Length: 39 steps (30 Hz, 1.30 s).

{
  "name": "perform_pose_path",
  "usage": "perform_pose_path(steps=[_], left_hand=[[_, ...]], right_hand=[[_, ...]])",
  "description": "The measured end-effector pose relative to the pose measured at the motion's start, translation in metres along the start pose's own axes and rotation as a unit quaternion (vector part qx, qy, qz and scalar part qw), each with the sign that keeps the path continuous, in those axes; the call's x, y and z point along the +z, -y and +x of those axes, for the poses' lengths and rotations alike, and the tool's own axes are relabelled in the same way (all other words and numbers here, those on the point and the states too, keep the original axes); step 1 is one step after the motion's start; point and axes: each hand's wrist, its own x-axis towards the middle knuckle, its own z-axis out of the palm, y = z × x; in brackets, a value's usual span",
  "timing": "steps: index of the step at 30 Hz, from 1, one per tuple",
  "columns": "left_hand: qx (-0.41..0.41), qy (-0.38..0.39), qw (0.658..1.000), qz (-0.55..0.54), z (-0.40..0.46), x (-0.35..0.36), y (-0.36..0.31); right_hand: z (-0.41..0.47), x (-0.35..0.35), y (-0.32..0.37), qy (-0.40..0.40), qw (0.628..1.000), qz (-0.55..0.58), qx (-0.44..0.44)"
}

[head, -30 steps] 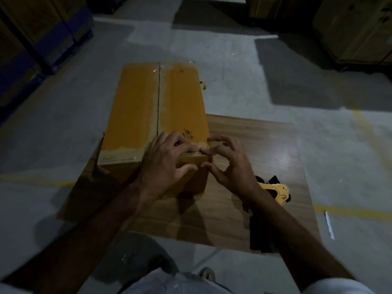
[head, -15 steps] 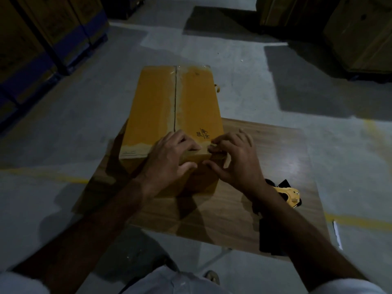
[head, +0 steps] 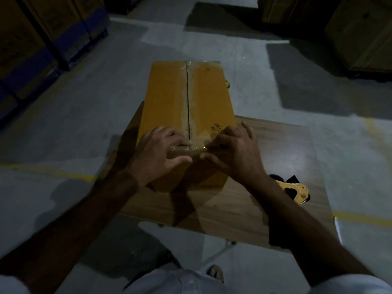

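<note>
A long yellow-brown cardboard box [head: 167, 98] lies closed on a small wooden table [head: 275, 149], its far end overhanging the table. A shiny strip of clear tape [head: 196, 148] covers the centre seam and folds over the box's near top edge. My left hand [head: 158, 153] rests over that edge left of the seam, fingers on top and thumb on the front face. My right hand [head: 235, 153] lies the same way to the right of the seam. Both press on the tape, thumbs nearly meeting.
A yellow tape dispenser [head: 297, 192] lies on the table just right of my right forearm. Stacked boxes on blue pallets [head: 31, 39] stand at the far left, wooden crates [head: 360, 28] at the far right. Grey concrete floor with a yellow line [head: 360, 218] surrounds the table.
Both hands have shifted left along the near edge, from the box's right corner to the centre seam. The right hand's fingers have flattened from a pinching pose onto the box.
</note>
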Motion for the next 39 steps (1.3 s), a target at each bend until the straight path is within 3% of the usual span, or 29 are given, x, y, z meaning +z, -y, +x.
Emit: perform_pose_path(steps=[5, 8, 12, 18, 23, 26, 30, 32, 37, 39], left_hand=[[-0.003, -0.038, 0.999, 0.009, -0.003, -0.001, 0.007], [0.018, -0.007, 1.000, 0.025, -0.009, -0.001, 0.011], [0.025, 0.022, 0.999, -0.034, -0.013, -0.018, 0.036], [-0.035, -0.058, 0.995, -0.075, -0.021, -0.009, 0.049], [-0.005, -0.029, 0.993, -0.118, -0.031, -0.013, 0.062], [-0.027, -0.062, 0.989, -0.132, -0.038, -0.014, 0.077], [-0.037, -0.091, 0.979, -0.176, -0.043, -0.006, 0.077], [-0.026, -0.053, 0.981, -0.183, -0.045, -0.009, 0.083], [0.040, 0.208, 0.954, -0.211, -0.038, -0.057, 0.133], [0.077, 0.250, 0.946, -0.193, -0.026, -0.071, 0.144]], right_hand=[[-0.001, 0.019, 0.023, 0.002, 0.998, 0.004, 0.055], [-0.010, 0.025, 0.032, 0.007, 0.998, -0.032, 0.059], [0.015, 0.021, 0.042, -0.003, 0.999, -0.014, 0.049], [0.011, 0.042, 0.064, 0.008, 0.998, 0.014, 0.067], [0.019, 0.043, 0.071, 0.001, 0.997, 0.010, 0.081], [0.031, 0.049, 0.086, 0.000, 0.997, 0.058, 0.054], [0.024, 0.062, 0.101, 0.008, 0.998, 0.023, 0.061], [0.019, 0.065, 0.102, 0.014, 0.998, 0.010, 0.064], [0.034, 0.061, 0.112, 0.021, 0.991, 0.097, 0.087], [0.042, 0.067, 0.122, -0.001, 0.989, 0.118, 0.092]])
